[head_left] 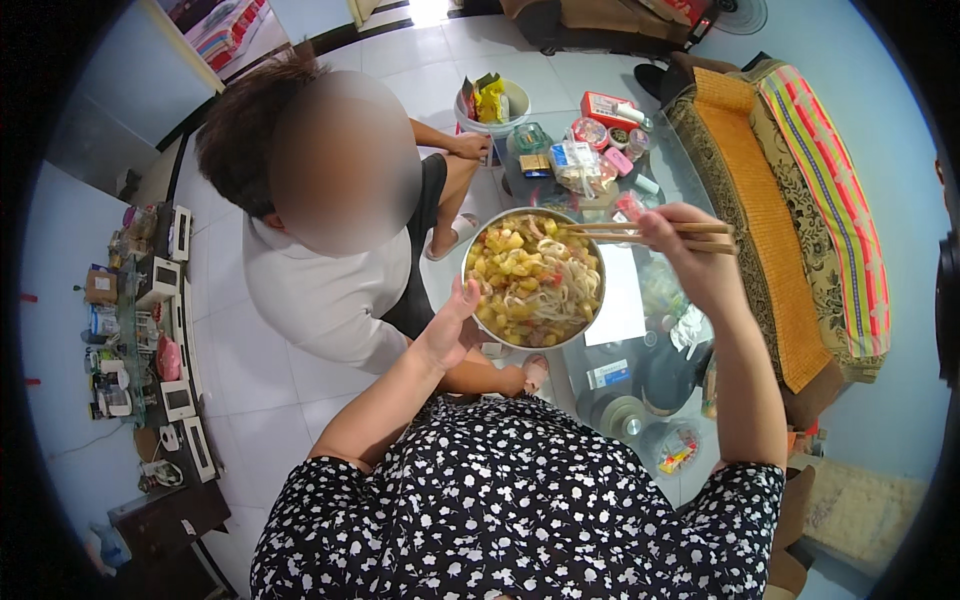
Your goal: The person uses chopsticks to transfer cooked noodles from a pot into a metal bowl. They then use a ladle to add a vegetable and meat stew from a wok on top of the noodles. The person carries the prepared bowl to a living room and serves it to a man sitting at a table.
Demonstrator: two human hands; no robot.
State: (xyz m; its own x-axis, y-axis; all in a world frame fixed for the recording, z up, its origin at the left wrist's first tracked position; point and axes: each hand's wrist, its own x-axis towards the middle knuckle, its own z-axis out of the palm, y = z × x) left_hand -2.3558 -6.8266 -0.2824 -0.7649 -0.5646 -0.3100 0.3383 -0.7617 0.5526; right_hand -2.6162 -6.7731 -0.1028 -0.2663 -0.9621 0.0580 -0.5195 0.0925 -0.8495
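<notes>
My left hand (452,328) is closed on the left rim of a round metal bowl (467,262), holding it up in front of me. Pale noodles (560,275) fill its right side, and yellow diced chunks (505,262) with bits of red lie mostly to the left. Between the fingers of my right hand (685,245) is a pair of wooden chopsticks (610,232). Their tips reach over the bowl's upper right rim, at the food. Whether they grip any noodles, I cannot tell.
A person in a white shirt (310,290) sits close on the left. At the right stands a glass table (590,365) bearing jars, packets and a white sheet (620,300). Beyond the bowl is a white bin (512,105); a sofa (740,200) lines the right wall.
</notes>
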